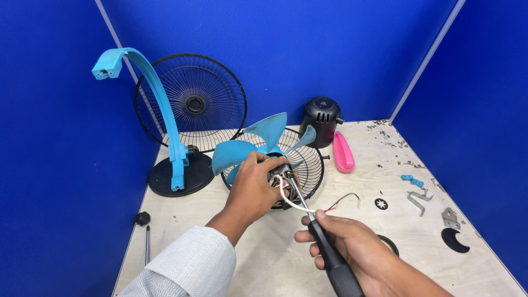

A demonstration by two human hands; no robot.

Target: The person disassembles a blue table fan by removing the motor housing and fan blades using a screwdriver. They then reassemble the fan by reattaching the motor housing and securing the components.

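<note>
Left hand (250,190) fingers wrapped on fan motor (280,175) with blue blades (258,142), above wire guard (308,165) on desk (275,258). Right hand (352,247) fingers clenched around screwdriver (324,247), tip at motor.

A blue stand (159,104) on its black base (179,176) sits near the table's left edge — a wire grille (212,99) leans at the back; black cap (322,118) and pink piece (342,153) lie near the far corner.

A small repair workbench is shown: a plywood desk (264,264) enclosed by blue partition walls (264,49), with fan parts and screws (393,140) scattered toward its right edge.
</note>
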